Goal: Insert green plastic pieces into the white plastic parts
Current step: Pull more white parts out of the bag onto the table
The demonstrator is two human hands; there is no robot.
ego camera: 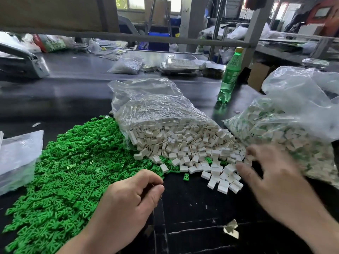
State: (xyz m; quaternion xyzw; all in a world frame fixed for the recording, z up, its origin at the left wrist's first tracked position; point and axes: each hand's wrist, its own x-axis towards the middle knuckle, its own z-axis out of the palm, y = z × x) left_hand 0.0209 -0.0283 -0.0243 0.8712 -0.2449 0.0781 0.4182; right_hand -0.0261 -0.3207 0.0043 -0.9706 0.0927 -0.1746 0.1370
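White parts spill from the mouth of the clear bag lying mid-table; that bag is my reference. Green pieces sit in 1 big loose heap to its left, butting against it, with a few under the spill. 1 stray green piece lies just in front.

A 2nd bag to the reference bag's right holds white parts with green showing in them. I read that as finished output, so a fair batch is done. Going by the 2 loose heaps, plenty is left.

Right hand is in front of the bag's mouth, blurred, fingers spread over the spill and gripping nothing visible. Left hand is front-left of the bag at the green heap's edge, fingers curled, thumb on forefinger. Can't tell if it pinches anything. No insertion is visibly under way.

The table is dark and scuffed. A green bottle stands behind-right of the bag. Further behind are a grey frame rail, blue crates and workshop clutter.
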